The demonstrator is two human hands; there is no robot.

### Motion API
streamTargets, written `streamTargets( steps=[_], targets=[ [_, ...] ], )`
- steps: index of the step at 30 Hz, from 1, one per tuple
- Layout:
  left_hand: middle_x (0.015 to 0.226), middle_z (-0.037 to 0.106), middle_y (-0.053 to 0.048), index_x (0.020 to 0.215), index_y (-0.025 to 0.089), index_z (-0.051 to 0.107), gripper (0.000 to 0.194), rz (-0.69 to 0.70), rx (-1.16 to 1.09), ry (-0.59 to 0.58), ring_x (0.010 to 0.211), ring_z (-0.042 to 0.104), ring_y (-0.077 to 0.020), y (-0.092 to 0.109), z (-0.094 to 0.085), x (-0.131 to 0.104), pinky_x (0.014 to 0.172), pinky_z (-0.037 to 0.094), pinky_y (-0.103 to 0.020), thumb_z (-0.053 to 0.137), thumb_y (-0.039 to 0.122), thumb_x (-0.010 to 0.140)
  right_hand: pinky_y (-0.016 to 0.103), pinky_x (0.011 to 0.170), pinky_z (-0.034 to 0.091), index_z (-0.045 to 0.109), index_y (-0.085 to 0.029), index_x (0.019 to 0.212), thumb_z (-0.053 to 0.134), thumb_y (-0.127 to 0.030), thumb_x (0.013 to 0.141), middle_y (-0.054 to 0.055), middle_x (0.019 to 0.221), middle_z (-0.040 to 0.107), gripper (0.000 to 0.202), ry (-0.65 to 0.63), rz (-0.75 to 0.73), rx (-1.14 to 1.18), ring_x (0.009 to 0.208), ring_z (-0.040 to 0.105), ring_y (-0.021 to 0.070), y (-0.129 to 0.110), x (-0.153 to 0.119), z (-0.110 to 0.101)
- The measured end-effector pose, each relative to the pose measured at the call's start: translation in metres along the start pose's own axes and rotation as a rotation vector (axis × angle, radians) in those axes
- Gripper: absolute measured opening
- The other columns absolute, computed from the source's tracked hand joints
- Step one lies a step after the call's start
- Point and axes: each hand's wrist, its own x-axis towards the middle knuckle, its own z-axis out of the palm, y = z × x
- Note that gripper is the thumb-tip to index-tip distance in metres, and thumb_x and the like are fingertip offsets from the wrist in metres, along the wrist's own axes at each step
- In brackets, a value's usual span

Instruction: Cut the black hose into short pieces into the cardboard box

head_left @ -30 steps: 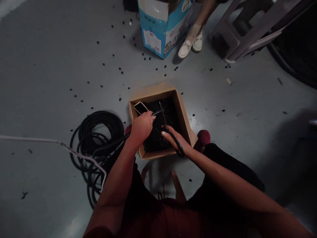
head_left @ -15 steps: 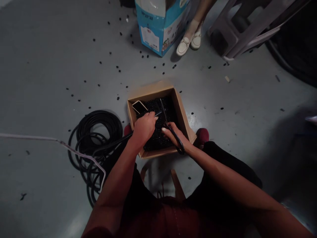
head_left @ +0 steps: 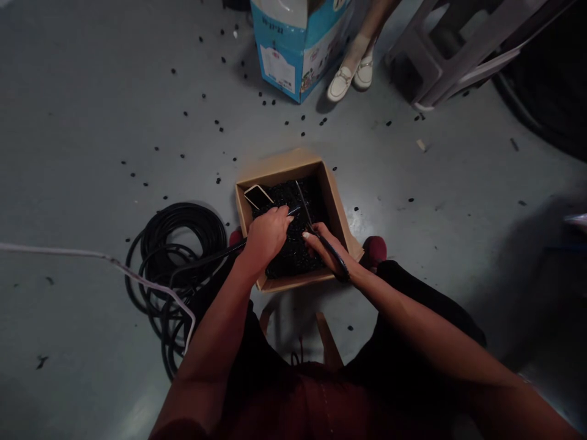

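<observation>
Floor (head_left: 82,183): grey, strewn with loose black bits (head_left: 411,200), too many to count surely.
Cardboard box (head_left: 337,201): one, open, near centre, heaped with black pieces (head_left: 293,260); one phone (head_left: 258,197) lies at its far left.
Black tube (head_left: 236,247): one, its end over the box, running left to the coil (head_left: 155,235).
Left hand (head_left: 268,232): fingers grasping the tube near its end.
Right hand (head_left: 328,246): fingers around the handles of one pair of scissors (head_left: 303,203), blades just beside the tube's end.
Far side: one blue carton (head_left: 279,61), two white shoes (head_left: 339,85), one grey stool (head_left: 424,67).
Writing: dark characters and a white label (head_left: 278,67) on the carton, illegible.
</observation>
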Motion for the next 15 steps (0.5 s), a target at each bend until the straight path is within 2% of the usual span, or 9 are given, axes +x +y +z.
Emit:
streamTargets(
  steps=[8, 15],
  targets=[
    [0.115, 0.068, -0.012, 0.115, 0.015, 0.060, 0.031, -0.003, 0.033, -0.007, 0.107, 0.065, -0.0238, -0.004, 0.003, 0.000, 0.090, 0.047, -0.032, 0.034, 0.028, 0.103, 0.029, 0.061, 0.039, 0.040, -0.025, 0.094, 0.050, -0.058, 0.087, -0.005, 0.068, 0.050, 0.035, 0.008, -0.031, -0.026, 0.063, 0.049, 0.0154, 0.006, 0.000, 0.002],
    [0.116, 0.069, -0.013, 0.115, 0.015, 0.061, 0.031, -0.018, 0.063, -0.104, 0.109, 0.066, -0.0254, -0.006, 0.004, 0.003, 0.092, 0.049, -0.035, 0.037, 0.029, 0.102, 0.028, 0.060, 0.039, 0.037, -0.025, 0.092, 0.050, -0.056, 0.087, -0.005, 0.069, 0.050, 0.034, -0.017, -0.019, -0.014, 0.061, 0.048, 0.0143, 0.018, 0.001, 0.009]
  ],
)
